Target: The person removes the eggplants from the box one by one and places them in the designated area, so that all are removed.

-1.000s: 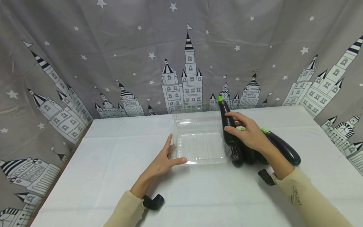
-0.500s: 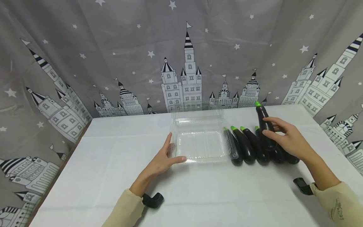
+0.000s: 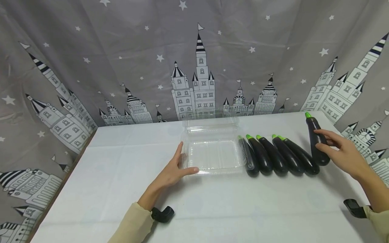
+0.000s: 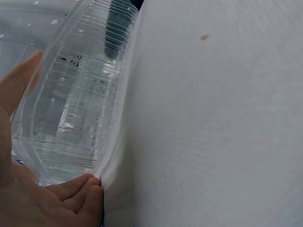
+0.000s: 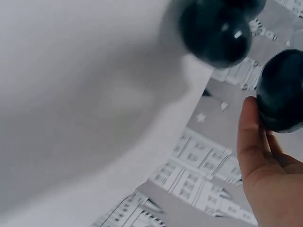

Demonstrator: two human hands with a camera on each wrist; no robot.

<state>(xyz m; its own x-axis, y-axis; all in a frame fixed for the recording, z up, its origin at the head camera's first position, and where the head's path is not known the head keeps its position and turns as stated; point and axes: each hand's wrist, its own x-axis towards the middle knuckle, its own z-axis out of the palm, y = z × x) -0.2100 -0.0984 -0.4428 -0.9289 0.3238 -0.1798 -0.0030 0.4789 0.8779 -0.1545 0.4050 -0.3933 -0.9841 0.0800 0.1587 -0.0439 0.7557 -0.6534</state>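
Observation:
My left hand (image 3: 171,170) holds the near left corner of a clear plastic clamshell box (image 3: 214,155), its thumb over the front rim. In the left wrist view, bent fingers (image 4: 78,194) press the box's outer wall. My right hand (image 3: 343,152) grips a dark glossy eggplant (image 3: 316,140) with a green tip, between thumb and fingers. It is raised, right of a row of several similar eggplants (image 3: 275,155) beside the box. In the right wrist view, only the rounded end of the held eggplant (image 5: 284,92) shows, near the row's end.
The box's clear lid (image 3: 211,121) stands raised at the back. A white cloth (image 3: 212,209) covers the table, and a grey castle-print curtain (image 3: 136,40) hangs behind it.
My right hand has carried the eggplant rightward from beside the box, over the row and past its right end. My left hand keeps its place at the box.

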